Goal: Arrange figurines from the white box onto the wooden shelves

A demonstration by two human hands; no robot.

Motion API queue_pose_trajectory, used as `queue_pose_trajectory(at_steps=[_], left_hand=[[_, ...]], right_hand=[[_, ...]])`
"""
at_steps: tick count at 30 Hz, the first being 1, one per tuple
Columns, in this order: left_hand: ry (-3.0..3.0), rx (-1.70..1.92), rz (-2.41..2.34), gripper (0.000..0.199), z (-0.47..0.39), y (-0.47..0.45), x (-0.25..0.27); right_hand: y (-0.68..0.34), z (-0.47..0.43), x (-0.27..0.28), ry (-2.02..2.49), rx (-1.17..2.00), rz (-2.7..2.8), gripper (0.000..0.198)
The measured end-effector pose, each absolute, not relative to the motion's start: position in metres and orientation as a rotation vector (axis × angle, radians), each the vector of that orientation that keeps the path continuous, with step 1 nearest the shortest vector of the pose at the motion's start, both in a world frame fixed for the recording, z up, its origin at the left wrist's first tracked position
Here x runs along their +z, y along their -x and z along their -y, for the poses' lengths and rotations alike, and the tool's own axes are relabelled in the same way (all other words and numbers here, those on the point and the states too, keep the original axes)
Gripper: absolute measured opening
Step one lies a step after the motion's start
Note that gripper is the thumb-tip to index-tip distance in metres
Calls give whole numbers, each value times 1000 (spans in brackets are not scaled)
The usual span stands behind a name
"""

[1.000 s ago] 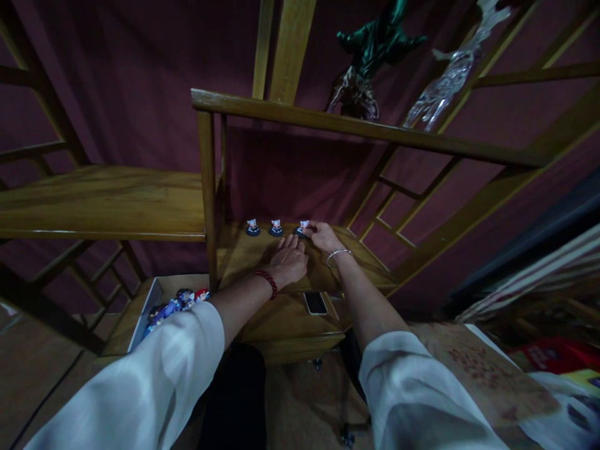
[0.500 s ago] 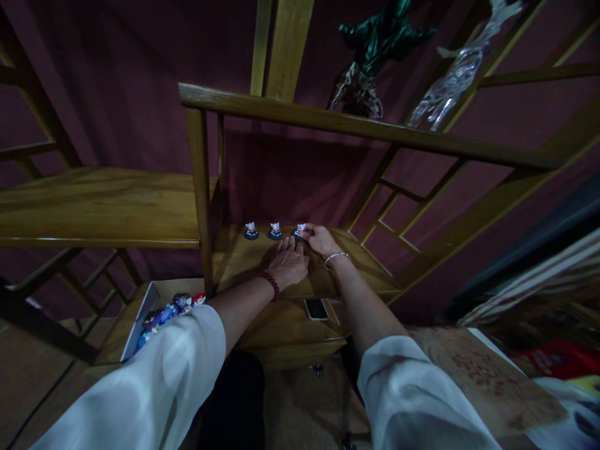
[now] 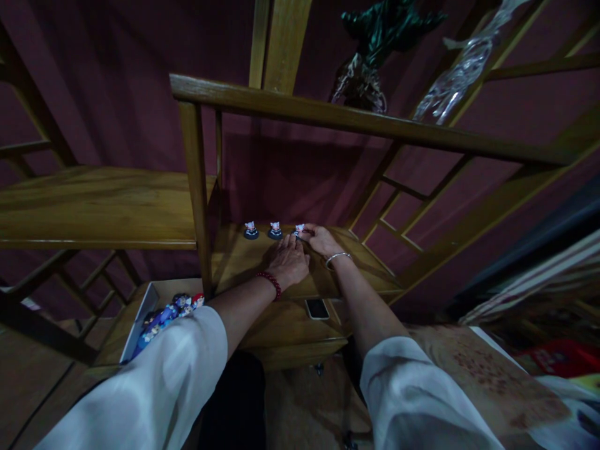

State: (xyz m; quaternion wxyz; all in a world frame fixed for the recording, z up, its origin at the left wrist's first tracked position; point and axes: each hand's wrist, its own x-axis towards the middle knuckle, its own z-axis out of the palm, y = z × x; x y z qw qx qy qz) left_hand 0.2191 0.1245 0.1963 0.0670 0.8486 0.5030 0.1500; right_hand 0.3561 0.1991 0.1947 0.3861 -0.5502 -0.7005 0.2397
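Note:
Three small cat-like figurines with pale heads and dark round bases stand in a row at the back of the wooden shelf [image 3: 234, 265]: a left figurine [image 3: 251, 230], a middle figurine [image 3: 275, 230] and a right figurine [image 3: 299, 229]. My right hand [image 3: 321, 242], with a silver bracelet at the wrist, pinches the right figurine from its right side. My left hand [image 3: 288, 259], wearing a red bead bracelet, lies palm down just in front, fingers stretched out. Its fingertips reach the right figurine's base and partly hide it; whether they touch it I cannot tell.
A white open box [image 3: 140, 319] with several colourful figurines sits low on the left. A phone [image 3: 317, 309] lies on a lower surface before me. Above, a rail [image 3: 300, 112] crosses, with a green statue [image 3: 389, 31] and a clear ornament [image 3: 462, 75] behind it.
My left fingertips have moved slightly forward and now cover more of the right figurine's base. My right hand keeps its pinch. The view has shifted a little.

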Motion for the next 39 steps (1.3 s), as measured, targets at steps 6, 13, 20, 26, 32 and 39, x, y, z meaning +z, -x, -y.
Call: queue_pose_trajectory(at_steps=[6, 13, 20, 26, 32, 39], left_hand=[[-2564, 420, -1507, 56, -125, -219, 197], [-2564, 416, -1500, 57, -127, -219, 194], [-2545, 371, -1492, 59, -127, -219, 196], [-2525, 377, -1504, 60, -127, -220, 197], [-2532, 391, -1501, 60, -129, -221, 193], [-2541, 401, -1502, 58, -127, -220, 195]], right_hand=[[-358, -203, 190, 1378, 617, 1763, 15], [-360, -206, 187, 1371, 608, 1765, 16], [-359, -205, 187, 1369, 625, 1745, 15], [-359, -204, 185, 1337, 631, 1732, 19], [-356, -201, 189, 1348, 643, 1710, 17], [-357, -200, 193, 1404, 510, 1828, 14]])
